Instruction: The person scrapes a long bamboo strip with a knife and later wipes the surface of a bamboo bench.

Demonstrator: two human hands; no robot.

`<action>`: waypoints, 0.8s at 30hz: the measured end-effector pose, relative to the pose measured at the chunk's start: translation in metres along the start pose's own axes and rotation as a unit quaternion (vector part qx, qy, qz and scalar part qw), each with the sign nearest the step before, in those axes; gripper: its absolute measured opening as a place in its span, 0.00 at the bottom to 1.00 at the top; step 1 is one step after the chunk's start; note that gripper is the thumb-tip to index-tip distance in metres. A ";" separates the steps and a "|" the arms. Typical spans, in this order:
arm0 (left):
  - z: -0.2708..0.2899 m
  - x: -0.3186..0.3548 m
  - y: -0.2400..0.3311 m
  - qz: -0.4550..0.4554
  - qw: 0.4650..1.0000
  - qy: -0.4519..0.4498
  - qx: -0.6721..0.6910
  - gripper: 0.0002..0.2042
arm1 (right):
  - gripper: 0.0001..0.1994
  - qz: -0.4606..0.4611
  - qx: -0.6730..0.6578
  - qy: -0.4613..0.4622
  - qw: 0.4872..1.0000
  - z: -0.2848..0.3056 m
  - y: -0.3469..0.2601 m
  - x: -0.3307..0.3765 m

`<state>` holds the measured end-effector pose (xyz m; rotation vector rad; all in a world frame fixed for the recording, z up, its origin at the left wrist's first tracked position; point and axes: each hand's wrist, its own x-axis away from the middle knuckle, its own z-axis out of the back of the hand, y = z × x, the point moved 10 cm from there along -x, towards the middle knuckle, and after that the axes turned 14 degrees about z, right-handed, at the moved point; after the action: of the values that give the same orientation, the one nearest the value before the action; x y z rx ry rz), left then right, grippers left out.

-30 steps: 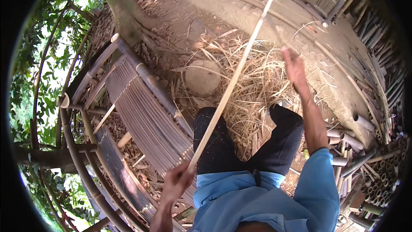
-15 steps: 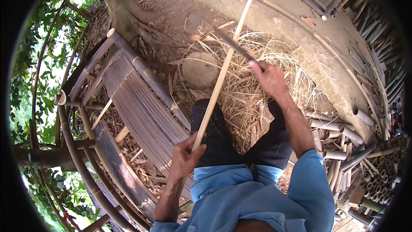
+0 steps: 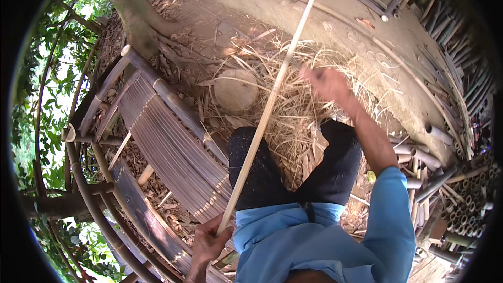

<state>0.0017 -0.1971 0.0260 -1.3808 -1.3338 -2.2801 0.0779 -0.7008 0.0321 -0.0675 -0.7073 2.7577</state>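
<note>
A long pale bamboo strip (image 3: 268,106) slants from low left, over my thigh, up toward the far top of the head view. My left hand (image 3: 210,239) is closed around its near end, beside my left hip. Out in front, my right hand (image 3: 331,86) is raised just right of the strip's upper half, blurred by motion. Its fingers are curled on the handle of a long-bladed knife. In this frame the blade is smeared and hard to make out against the shavings; whether it touches the strip I cannot tell.
Pale shavings (image 3: 293,141) cover the ground before my knees, next to a round wooden block (image 3: 236,91). A slatted bamboo bench (image 3: 167,131) stands at my left, near a tree trunk (image 3: 126,10). Cut bamboo tubes (image 3: 469,204) are piled at my right.
My left hand has moved down and left, drawing the strip toward me so its far end now shows. My right hand stays near the strip, its knife now blurred.
</note>
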 end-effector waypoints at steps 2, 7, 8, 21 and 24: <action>-0.008 -0.002 -0.002 0.028 0.999 -0.038 0.016 0.17 | 0.48 -0.069 0.043 0.129 0.988 0.057 0.085 -0.021; -0.020 -0.051 0.036 0.018 0.998 -0.062 -0.018 0.20 | 0.44 -0.034 -0.036 0.148 0.988 0.026 0.022 0.024; -0.020 -0.069 0.047 -0.042 0.998 -0.035 -0.033 0.20 | 0.43 -0.025 -0.040 0.071 0.996 -0.005 -0.009 0.031; -0.057 -0.105 0.099 -0.167 0.985 -0.044 -0.022 0.19 | 0.35 0.164 -0.020 0.049 0.985 -0.081 -0.110 0.089; -0.053 -0.102 0.091 -0.158 0.986 -0.041 -0.032 0.18 | 0.35 0.208 0.038 0.004 0.977 -0.091 -0.123 0.098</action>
<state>0.0734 -0.3199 -0.0072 -1.3818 -1.6236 -2.5071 0.0279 -0.5276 0.0138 -0.2344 -0.6470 3.1760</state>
